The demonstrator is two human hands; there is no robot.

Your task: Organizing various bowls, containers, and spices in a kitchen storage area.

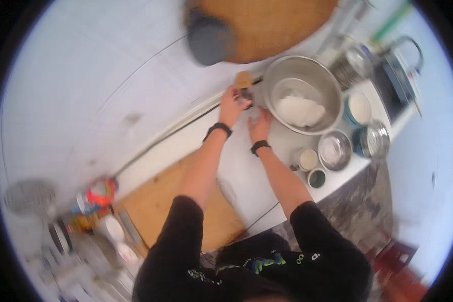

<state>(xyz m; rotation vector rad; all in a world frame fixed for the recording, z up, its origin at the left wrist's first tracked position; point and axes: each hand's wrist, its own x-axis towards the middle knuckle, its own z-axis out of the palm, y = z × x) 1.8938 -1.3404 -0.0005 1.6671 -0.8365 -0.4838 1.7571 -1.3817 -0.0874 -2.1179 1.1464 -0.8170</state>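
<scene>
At the back edge of the white counter, my left hand (pixel 232 105) has its fingers around a small dark jar or container (pixel 245 99). Just to its right, my right hand (pixel 260 124) is beside a small clear object, blurred, and its grip on it cannot be made out. Behind the dark container is a small orange-tan item (pixel 244 79). A large steel bowl (pixel 305 130) with a white mass, like dough or flour, stands to the right of both hands.
A steel bowl (pixel 335 150), a jar with pale contents (pixel 308 159), a dark green cup (pixel 316 178) and lidded containers (pixel 358 108) stand at the right. A wooden board (pixel 219 222) lies at the front left. A wall runs along the back.
</scene>
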